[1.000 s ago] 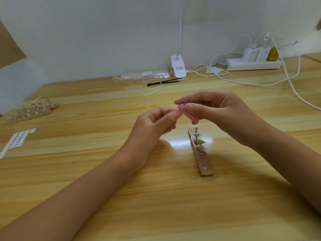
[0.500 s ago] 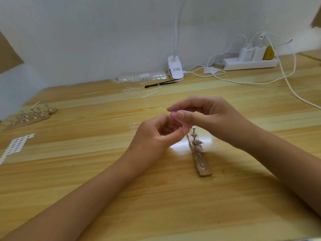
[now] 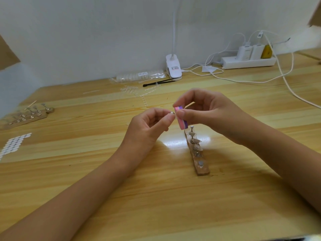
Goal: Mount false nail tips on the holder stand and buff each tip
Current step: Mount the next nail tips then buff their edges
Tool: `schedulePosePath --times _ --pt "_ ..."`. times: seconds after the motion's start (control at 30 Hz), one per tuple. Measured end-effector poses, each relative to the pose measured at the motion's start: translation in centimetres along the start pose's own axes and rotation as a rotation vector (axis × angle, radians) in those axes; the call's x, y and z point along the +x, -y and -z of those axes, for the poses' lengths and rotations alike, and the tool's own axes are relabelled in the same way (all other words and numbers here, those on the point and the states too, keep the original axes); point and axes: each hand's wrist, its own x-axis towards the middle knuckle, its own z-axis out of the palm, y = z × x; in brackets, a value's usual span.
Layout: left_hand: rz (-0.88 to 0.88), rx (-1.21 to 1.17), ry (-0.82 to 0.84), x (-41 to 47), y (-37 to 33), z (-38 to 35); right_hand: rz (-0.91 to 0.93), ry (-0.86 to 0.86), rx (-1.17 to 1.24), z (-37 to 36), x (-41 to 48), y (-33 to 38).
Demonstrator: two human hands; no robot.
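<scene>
Rows of white round pads (image 3: 15, 145) lie at the left edge of the wooden table (image 3: 156, 206). Just beyond them, farther off, a second wooden stand (image 3: 26, 116) with small metal pegs lies flat, with a thin wooden stick (image 3: 31, 103) at its far side. Along the far wall sits a clear bag of tips (image 3: 139, 76). Loose clear strips (image 3: 133, 89) lie on the table just in front of it. A black brush (image 3: 159, 82) lies to their right, its far end at the foot of a white clip lamp (image 3: 173, 66).

Nearer, in the middle, the left hand (image 3: 147, 127) is raised above the table, thumb and forefinger pinched together on a small metal peg (image 3: 172, 112). Whether a nail tip sits on it is too small to tell. Just to its right, touching or nearly touching the peg, is the pink and purple buffer block (image 3: 181, 120). It is clamped between the thumb and fingers of the right hand (image 3: 208, 112), with the remaining fingers curled above it. Below the block, on the table, lies the holder stand (image 3: 198, 153), a narrow wooden strip running near to far. Its pegs stand upright and a few carry clear nail tips (image 3: 196, 141), while the near end shows a flat metal disc. Far right, a white power strip (image 3: 248, 60) with plugged chargers rests by the wall, and white cables (image 3: 288, 84) trail across the table.
</scene>
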Motion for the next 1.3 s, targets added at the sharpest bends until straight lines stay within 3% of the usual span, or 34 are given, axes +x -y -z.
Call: schedulePosePath --times 0.13,0.27,0.43,0.57,0.7,0.83,0.97,1.1,1.23,1.3 --pt "0.006 -0.021 -0.014 -0.03 -0.18 -0.17 0.036 -0.061 0.065 0.12 0.01 0.08" --pt "0.031 -0.065 -0.038 0.11 -0.11 0.15 -0.011 0.040 0.028 -0.39 -0.12 -0.06" --pt "0.004 -0.041 -0.013 0.08 -0.17 0.03 0.061 -0.108 0.110 -0.48 0.01 0.06" --pt "0.026 -0.058 -0.023 0.05 -0.15 0.04 0.033 0.006 0.092 -0.46 -0.08 0.03" --pt "0.033 -0.066 -0.022 0.00 -0.20 0.00 0.096 -0.100 0.126 -0.38 0.06 -0.07" --pt "0.031 -0.072 -0.015 -0.04 -0.21 -0.12 0.070 0.006 0.097 -0.09 -0.03 0.19" --pt "0.049 -0.088 -0.027 0.01 -0.26 -0.19 0.120 -0.111 0.145 -0.09 0.07 0.23" --pt "0.049 -0.084 -0.038 0.04 -0.20 -0.14 0.084 -0.035 0.106 -0.53 0.00 0.19" --pt "0.053 -0.086 -0.051 0.16 -0.15 -0.09 0.123 -0.137 0.150 -0.66 0.10 0.02" --pt "0.049 -0.081 -0.048 0.13 -0.13 -0.13 0.086 -0.069 0.126 -0.78 0.05 0.07"
